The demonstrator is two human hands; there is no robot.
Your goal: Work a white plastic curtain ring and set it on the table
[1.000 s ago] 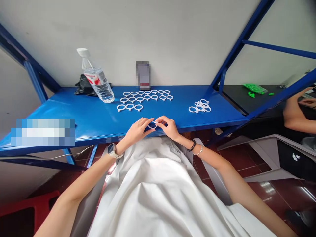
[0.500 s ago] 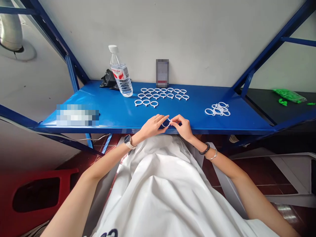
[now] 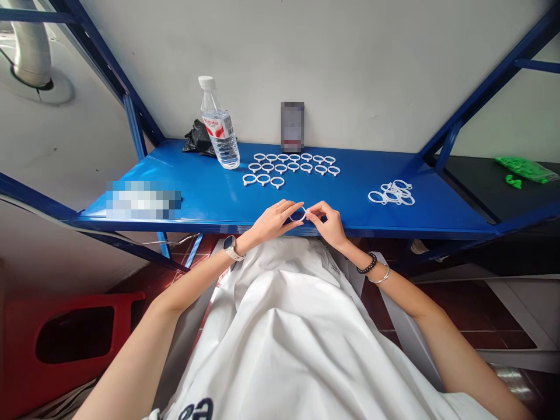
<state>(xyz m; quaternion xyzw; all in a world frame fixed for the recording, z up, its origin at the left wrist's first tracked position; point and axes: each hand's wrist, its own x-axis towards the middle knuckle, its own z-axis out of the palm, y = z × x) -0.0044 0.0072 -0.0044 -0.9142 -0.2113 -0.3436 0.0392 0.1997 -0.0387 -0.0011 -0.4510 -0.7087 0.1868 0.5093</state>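
Note:
A white ring [image 3: 298, 216] is held between my two hands above the front edge of the blue table [image 3: 210, 201]. My left hand [image 3: 276, 221] grips its left side between thumb and fingers. On the ring's right side, my right hand [image 3: 327, 222] pinches the small tab, which its fingertips partly cover. Beyond my hands, several white rings [image 3: 280, 168] lie in three rows, small tabs pointing toward me. A loose pile of white rings [image 3: 396, 193] overlaps at the table's right.
A water bottle [image 3: 222, 137] stands at the back left before a black bag [image 3: 196, 139]. A blurred upright device [image 3: 292, 127] leans on the wall. A blurred item [image 3: 143, 200] lies at left; green pieces [image 3: 525, 169] are far right.
The whole view has shifted slightly, so everything appears a little further right. Both hands keep their hold on the ring, with hardly any change in their pose.

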